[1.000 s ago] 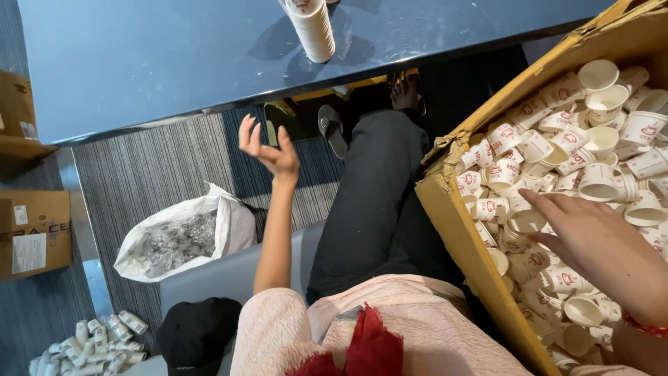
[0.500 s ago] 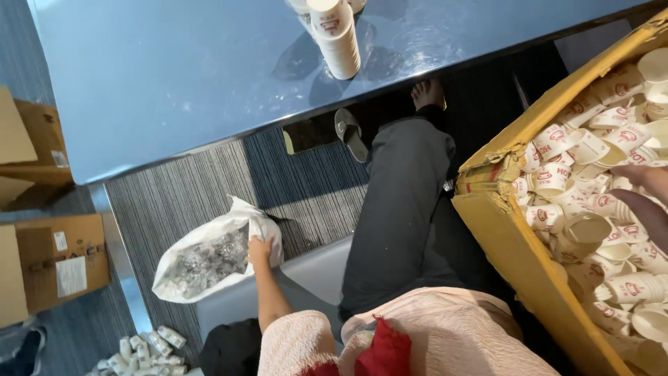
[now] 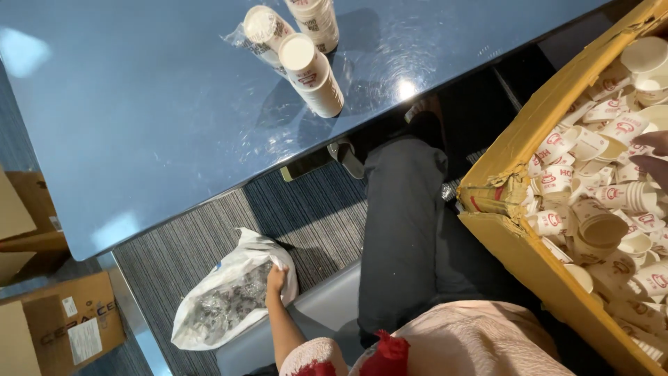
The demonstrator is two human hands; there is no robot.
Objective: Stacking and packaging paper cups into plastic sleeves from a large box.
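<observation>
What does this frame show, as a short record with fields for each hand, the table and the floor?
left hand: reaching down into the open white bag on the floor, touching its rim
right hand: only partly in view, among paper cups in the yellow box
table: blue, with stacks of cups
floor: striped carpet, brown cartons at left

The left hand [image 3: 276, 277] is stretched down low at the left, fingers curled. Only the fingertips of the right hand [image 3: 653, 154] are seen at the far right edge.
</observation>
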